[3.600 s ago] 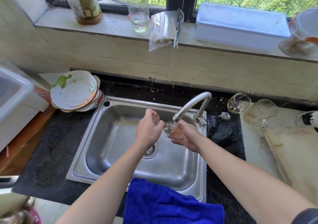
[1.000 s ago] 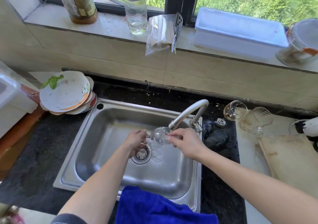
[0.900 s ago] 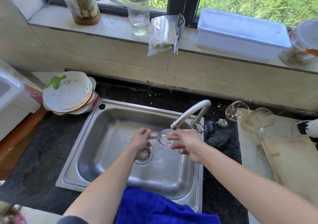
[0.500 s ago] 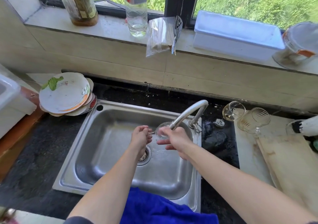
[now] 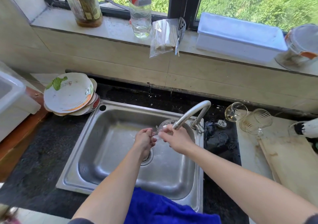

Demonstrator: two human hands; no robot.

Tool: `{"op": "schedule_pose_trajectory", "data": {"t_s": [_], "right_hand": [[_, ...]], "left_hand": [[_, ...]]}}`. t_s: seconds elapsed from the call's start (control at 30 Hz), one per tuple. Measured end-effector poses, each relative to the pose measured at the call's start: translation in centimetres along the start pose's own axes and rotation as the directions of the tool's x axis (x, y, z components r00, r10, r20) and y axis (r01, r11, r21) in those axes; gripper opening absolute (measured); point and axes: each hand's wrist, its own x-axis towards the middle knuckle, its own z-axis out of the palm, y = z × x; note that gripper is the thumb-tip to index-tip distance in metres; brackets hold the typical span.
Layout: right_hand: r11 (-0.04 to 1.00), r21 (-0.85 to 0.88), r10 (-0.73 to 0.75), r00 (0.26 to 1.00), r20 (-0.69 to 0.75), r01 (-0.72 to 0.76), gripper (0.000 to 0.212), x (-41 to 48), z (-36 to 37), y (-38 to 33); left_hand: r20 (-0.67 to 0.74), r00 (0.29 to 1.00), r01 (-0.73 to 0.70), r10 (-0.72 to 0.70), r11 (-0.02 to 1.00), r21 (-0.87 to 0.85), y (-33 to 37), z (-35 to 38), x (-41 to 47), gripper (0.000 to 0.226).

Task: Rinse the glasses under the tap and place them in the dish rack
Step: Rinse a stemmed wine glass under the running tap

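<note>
Steel sink [image 5: 120, 120] sits in black countertop [image 5: 43, 154] under sunlit windowsill [image 5: 117, 29].

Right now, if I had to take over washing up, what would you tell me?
Left hand pinches the stem, right hand cups the bowl of one wine glass held under the tap spout, over the sink.
Two more glasses lie on the counter to the right, looking dirty.
No dish rack in view.
Left: finish this rinse, rack it, then do the other two.

Brushed steel sink [image 5: 110, 154]; clear glass [image 5: 165, 124]; fuzzy blue cloth [image 5: 163, 210].
</note>
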Motion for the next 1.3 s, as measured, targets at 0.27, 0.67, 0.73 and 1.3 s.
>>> {"op": "schedule_pose_trajectory", "data": {"t_s": [0.27,0.67,0.73,1.3], "right_hand": [[0.943,-0.268,-0.199,0.980,0.023,0.198,0.023,-0.2,0.0,0.9],[0.995,0.058,-0.084,0.996,0.025,0.082,0.031,0.2,-0.7,3.0],[0.983,0.185,0.009,0.997,-0.079,0.006,0.032,0.5,-0.6,3.4],[0.992,-0.124,-0.013,0.964,-0.267,-0.021,0.049,2.4,1.9,2.8]], "left_hand": [[0.048,0.992,0.115,-0.116,0.993,0.018,-0.2,-0.3,-0.5,0.015],[-0.036,0.988,0.151,-0.148,0.985,0.085,0.7,-1.3,-1.4,0.017],[-0.054,0.993,0.108,-0.103,0.988,0.109,1.2,-0.9,-1.9,0.015],[-0.007,0.827,-0.378,0.563,0.565,0.733,2.4,0.4,-7.6,0.012]]}}
